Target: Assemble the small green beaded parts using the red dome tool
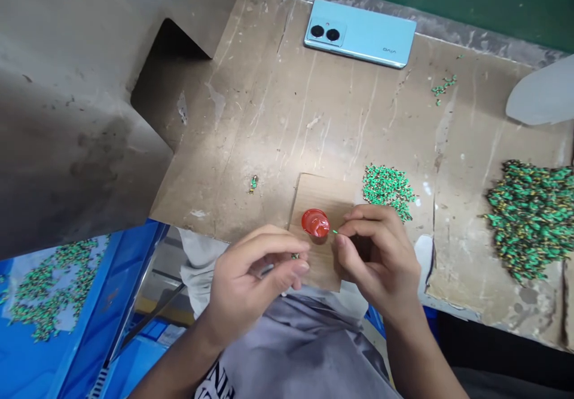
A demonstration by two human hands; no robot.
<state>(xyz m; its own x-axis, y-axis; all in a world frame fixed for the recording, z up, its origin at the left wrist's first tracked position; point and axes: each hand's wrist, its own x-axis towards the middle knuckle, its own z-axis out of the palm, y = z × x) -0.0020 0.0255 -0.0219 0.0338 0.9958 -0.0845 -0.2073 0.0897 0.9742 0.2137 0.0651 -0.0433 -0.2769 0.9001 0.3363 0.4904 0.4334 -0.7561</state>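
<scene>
From my remote view: right hand (379, 258) pinches a green piece (335, 231) just beside the red dish (307, 222); left hand (255, 273) pinches a tiny part (295, 256). Likely dish work; next move needs steadiness.

The small round dish (306, 215) and its glossy paste (320, 227) are red; the big heap of tiny parts (533, 216) mixes green, black and gold; whitish streaks line the brown bench (269, 94).

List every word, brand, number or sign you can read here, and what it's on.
"vivo": on the back of the light-blue phone.
Unreadable in full: the bold lettering on the grey clothing, cut off and partly covered.
</scene>
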